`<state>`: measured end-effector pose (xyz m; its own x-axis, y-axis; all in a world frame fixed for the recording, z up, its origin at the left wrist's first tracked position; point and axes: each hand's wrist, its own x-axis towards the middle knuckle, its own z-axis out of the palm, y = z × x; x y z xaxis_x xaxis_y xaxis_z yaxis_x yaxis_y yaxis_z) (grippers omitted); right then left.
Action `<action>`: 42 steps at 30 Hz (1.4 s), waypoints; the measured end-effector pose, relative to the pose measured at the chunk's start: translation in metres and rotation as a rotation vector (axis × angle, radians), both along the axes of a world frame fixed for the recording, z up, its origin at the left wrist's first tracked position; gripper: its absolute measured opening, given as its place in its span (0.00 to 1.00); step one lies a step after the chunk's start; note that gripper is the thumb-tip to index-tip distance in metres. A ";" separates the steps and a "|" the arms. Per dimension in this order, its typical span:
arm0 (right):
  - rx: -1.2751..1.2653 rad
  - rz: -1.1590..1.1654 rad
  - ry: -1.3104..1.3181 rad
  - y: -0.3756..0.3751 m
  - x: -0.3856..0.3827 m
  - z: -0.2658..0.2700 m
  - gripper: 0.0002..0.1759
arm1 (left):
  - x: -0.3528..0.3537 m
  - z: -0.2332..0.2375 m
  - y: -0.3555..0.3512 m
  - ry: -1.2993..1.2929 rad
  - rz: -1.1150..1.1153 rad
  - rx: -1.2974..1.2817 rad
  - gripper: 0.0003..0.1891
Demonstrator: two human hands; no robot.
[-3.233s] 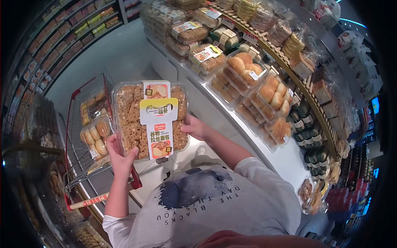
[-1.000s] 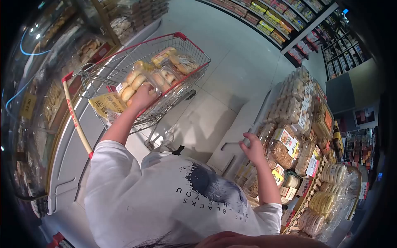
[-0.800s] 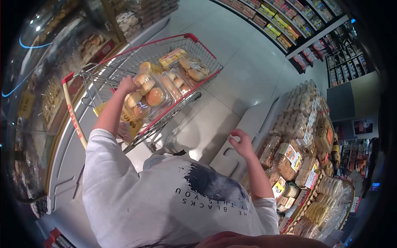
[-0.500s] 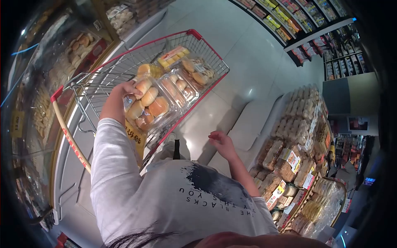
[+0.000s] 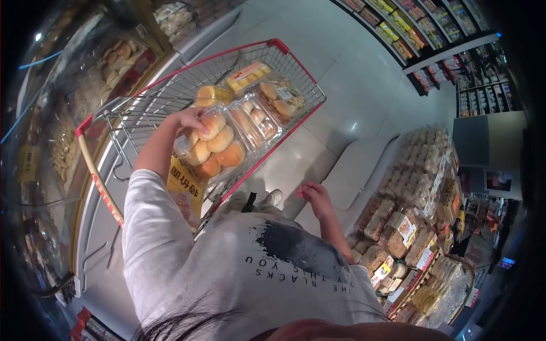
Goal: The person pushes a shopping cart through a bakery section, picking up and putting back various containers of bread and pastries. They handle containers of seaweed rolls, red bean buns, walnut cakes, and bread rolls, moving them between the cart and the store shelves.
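Note:
My left hand (image 5: 189, 120) grips the near-left edge of a clear plastic box of bread rolls (image 5: 219, 145), thumb on top and the other fingers out of sight. The box rests in the shopping cart (image 5: 319, 101), up against a second clear box of pale buns and longer rolls (image 5: 254, 122). Beyond lie a packet of yellow cakes (image 5: 248, 77), a round yellow pastry pack (image 5: 213, 96) and a labelled pack of flat brown baked goods (image 5: 282, 96). Out over the floor, my right hand (image 5: 314, 199) is empty, its fingers loosely bent.
Stacked packaged bread (image 5: 398, 227) fills a display to the right, with a basket of packs (image 5: 438, 292) nearer. A bakery case (image 5: 85, 102) runs along the left, beside the cart handle (image 5: 98, 176). A yellow sign (image 5: 186, 184) hangs at the cart's near side. Shelves (image 5: 409, 34) stand beyond.
The box of rolls has shifted slightly right and lies flatter, with my left hand still on it. My right hand has moved a little right and down, its fingers more bent.

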<state>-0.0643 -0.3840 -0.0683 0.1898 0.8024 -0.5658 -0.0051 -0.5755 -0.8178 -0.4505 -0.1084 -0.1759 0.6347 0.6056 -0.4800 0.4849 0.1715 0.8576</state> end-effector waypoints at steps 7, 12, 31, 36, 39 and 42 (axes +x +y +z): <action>0.010 0.106 0.381 0.011 0.038 0.009 0.16 | 0.007 0.146 -0.045 0.118 0.268 0.540 0.42; 0.150 0.259 0.479 0.030 0.080 0.015 0.21 | 0.038 0.235 -0.071 -0.114 0.586 0.787 0.40; 0.827 -0.292 0.427 -0.035 0.135 0.125 0.40 | 0.296 0.250 -0.125 -0.729 0.391 -0.364 0.25; 0.986 -0.509 0.343 -0.081 0.136 0.136 0.47 | 0.344 0.225 -0.165 -0.924 0.384 -0.767 0.26; 0.932 -0.671 -0.060 -0.095 0.103 0.138 0.49 | 0.370 0.215 -0.204 -0.907 0.288 -0.855 0.28; 0.947 -0.868 -0.425 -0.110 0.090 0.140 0.47 | 0.383 0.193 -0.241 -0.804 0.084 -0.893 0.33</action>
<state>0.0255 -0.4943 0.0717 0.8506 0.3812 0.3623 0.2748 0.2651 -0.9242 -0.0671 -0.3492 0.0168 0.9193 0.3149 -0.2362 -0.1745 0.8639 0.4724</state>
